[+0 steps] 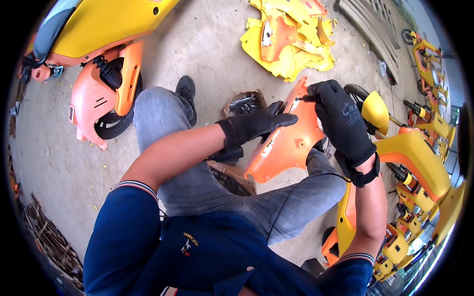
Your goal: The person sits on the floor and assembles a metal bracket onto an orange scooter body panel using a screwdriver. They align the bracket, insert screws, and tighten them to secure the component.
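An orange plastic scooter body panel [292, 148] is tilted up between my legs, with small white pieces along its edges. My left hand [259, 121], in a black glove, grips the panel's left edge, thumb lying over the front face. My right hand [340, 116], also gloved in black, is closed in a fist at the panel's upper right. From that fist a short dark tool, like a screwdriver [306, 98], points left to a white piece near the panel's top; most of it is hidden by the glove.
Beyond the panel lies a pile of yellow and orange body panels [281, 47]. An open box of small metal parts [244, 104] sits by my left hand. A yellow and orange scooter [106, 34] stands at the left; several more [414, 158] line the right. Wooden slats [368, 34] lie at the back right.
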### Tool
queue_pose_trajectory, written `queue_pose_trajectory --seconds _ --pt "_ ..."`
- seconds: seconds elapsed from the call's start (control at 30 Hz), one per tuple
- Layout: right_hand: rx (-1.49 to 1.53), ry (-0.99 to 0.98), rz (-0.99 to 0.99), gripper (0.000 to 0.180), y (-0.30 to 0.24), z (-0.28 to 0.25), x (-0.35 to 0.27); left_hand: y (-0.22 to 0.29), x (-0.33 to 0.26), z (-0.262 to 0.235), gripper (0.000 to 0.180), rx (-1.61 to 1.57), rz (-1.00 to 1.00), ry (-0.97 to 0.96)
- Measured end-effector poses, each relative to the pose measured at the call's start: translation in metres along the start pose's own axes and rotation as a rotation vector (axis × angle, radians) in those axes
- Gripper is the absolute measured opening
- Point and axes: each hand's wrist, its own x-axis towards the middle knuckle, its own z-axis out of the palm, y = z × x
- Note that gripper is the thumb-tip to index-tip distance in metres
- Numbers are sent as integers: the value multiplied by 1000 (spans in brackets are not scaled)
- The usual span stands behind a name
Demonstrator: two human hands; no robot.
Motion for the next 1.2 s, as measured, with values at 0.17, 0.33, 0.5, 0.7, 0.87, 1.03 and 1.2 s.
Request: queue_pose_trajectory --seconds 0.17,0.33,0.5,0.7,0.87,1.03,1.2 --pt "-150 25 148 22 8 13 -5 3 0 2 92 5 47 -39" --pt "-3 136 62 20 -6 10 -1 2 -1 2 68 34 24 40" --pt "-30 57 26 19 3 8 -1 6 -1 2 68 64 5 7" --pt "-49 17 226 19 7 16 -5 7 -2 3 65 85 46 18" --pt "58 72 89 24 -6 6 -1 -5 7 -6 79 3 60 -23" --pt "0 67 38 28 6 8 -2 -8 9 -5 80 2 79 -29" --pt "36 113 95 19 11 18 -5 -8 9 -10 67 -21 9 -9"
